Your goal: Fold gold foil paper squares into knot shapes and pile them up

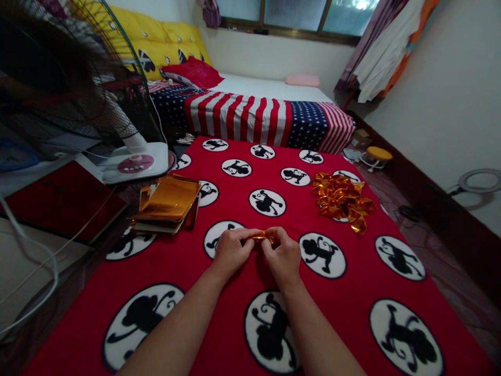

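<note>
A person's two bare hands meet over a red cloth (291, 219), the left hand (234, 253) and the right hand (284, 254) just beside each other, both nearly closed, with thumbs and forefingers pinching opposite ends of a small piece of gold foil (259, 236). The fingers hide much of the foil, so its full shape cannot be told from here. Both forearms reach in from the near edge, across black monkey figures printed in white ovals. Beyond the left hand, toward the cloth's left edge, lies a stack of gold sheets (170, 198), shiny on top and uneven at the sides. Beyond the right hand, well apart from it, a loose heap of folded gold pieces (340, 196) glints near the cloth's right edge. An electric fan (122, 121) stands to the left of the stack, its blades a blur behind the wire guard. Past the far edge of the cloth, a bed (242, 117) wears a cover of stars and stripes, with a red pillow (201, 72) and a yellow cushion (170, 44) at its left end. A window (295, 15) runs above the bed, and a yellow-topped stool (379, 153) stands on the floor at right.
</note>
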Demonstrator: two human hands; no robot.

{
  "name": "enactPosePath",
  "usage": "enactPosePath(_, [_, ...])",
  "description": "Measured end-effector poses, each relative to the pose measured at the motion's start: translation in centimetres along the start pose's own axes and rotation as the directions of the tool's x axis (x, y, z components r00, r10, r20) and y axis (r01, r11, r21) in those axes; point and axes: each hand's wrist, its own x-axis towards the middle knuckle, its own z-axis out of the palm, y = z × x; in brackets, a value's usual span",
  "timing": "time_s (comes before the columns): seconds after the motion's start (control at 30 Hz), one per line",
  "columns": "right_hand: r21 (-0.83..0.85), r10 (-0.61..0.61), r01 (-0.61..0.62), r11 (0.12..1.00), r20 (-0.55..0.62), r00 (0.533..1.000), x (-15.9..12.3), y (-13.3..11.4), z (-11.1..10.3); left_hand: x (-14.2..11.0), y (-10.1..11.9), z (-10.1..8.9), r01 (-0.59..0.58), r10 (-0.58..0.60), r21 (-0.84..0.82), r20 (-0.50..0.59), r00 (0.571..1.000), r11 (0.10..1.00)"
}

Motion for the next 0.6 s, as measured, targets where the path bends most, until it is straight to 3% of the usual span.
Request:
enactPosePath(0.3, [0.068, 0.040, -0.040, 0.997, 0.003, 0.999, -0.18, -0.26, 0.10, -0.01, -0.12, 0.21, 0.064, -0.065, -0.029, -0.025, 0.998, 0.998])
enactPosePath(0.43, [0.205, 0.136, -0.136, 0.969, 0.010, 0.991, -0.16, -0.06, 0.32, -0.01, -0.21, 0.22, 0.093, -0.095, -0.086, -0.020, 0.995, 0.992])
enactPosePath(0.6, [0.342, 0.163, -0.153, 0.927, -0.001, 0.987, -0.20, 0.10, 0.41, -0.02, -0.07, 0.42, 0.109, -0.113, -0.115, -0.032, 0.993, 0.987])
